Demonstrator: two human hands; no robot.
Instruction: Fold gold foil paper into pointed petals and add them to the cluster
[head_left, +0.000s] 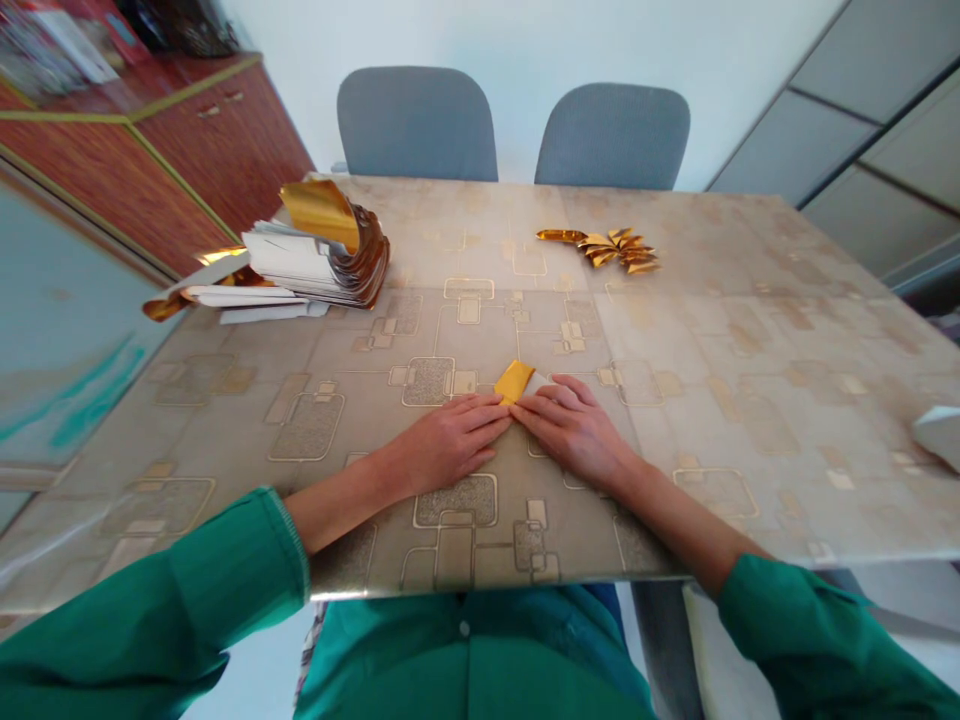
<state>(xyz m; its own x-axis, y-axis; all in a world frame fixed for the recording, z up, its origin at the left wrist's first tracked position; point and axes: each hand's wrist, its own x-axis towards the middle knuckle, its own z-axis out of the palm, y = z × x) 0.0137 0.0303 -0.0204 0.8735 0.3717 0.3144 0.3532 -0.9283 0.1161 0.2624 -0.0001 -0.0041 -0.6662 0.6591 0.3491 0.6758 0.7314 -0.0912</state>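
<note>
A small folded piece of gold paper (pixel 514 381) with a white underside lies on the table in front of me. My left hand (pixel 459 437) rests flat with its fingers stretched out, the fingertips touching the paper's lower left corner. Across the paper's right part lies my right hand (pixel 571 422), its fingers pressing the paper to the tabletop and covering much of the white side. Both hands nearly meet at the paper's near edge. The thumbs are mostly hidden.
A patterned cloth covers the table (pixel 300 500). At the back left stands a stack of gold and white paper sheets (pixel 300 260). Folded gold pieces (pixel 611 248) lie at the back right. A white object (pixel 939 433) sits at the right edge. Two grey chairs (pixel 417 125) stand behind.
</note>
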